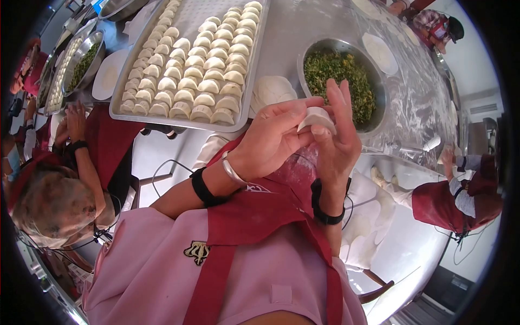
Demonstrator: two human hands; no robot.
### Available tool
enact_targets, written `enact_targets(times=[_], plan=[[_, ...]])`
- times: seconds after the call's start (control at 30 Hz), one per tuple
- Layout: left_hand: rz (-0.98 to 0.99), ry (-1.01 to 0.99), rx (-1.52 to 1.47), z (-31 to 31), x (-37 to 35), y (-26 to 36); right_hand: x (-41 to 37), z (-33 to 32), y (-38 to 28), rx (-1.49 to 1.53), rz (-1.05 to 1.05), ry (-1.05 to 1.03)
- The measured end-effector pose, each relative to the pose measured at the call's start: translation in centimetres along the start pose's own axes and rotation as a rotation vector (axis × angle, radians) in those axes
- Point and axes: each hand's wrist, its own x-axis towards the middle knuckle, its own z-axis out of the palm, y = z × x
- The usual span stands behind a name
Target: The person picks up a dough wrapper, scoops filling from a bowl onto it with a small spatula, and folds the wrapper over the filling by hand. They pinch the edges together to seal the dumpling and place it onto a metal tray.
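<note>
Between my two hands is a pale, folded dumpling (pixel 318 118), held up in front of my apron. My left hand (pixel 279 132) pinches it from the left with the thumb and fingertips. From the right, my right hand (pixel 338 135) grips its edge with the thumb, while its longer fingers point upward. Just behind my left hand lies a stack of round dough wrappers (pixel 272 91). Beyond my right hand stands a steel bowl (pixel 301 67) of chopped green filling (pixel 338 73). To the left, a metal tray (pixel 115 103) carries several rows of finished dumplings (pixel 208 86).
Flour dusts the plastic-covered table (pixel 417 103) at right, where a white plate (pixel 380 53) sits. On the left, a co-worker (pixel 54 200) bends near another filling bowl (pixel 85 62). Other people in red aprons stand at the right (pixel 455 200) and far right corner.
</note>
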Motion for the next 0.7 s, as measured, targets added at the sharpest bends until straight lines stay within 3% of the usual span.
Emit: enact_targets(times=[0.27,0.33,0.53,0.7], plan=[[0.009,-0.08,0.01,-0.2,-0.2,-1.0,0.1,-1.6,1.3,-0.156,-0.096,-0.119],[0.026,-0.153,-0.005,-0.7,0.3,-0.8,0.6,-0.9,0.6,-0.139,-0.109,-0.063],[0.067,-0.082,-0.126,0.2,0.0,-0.8,-0.8,-0.4,0.8,0.227,0.052,0.177],[0.057,-0.086,-0.097,0.6,-0.1,-1.1,-0.8,-1.0,1.8,0.139,-0.051,0.151]])
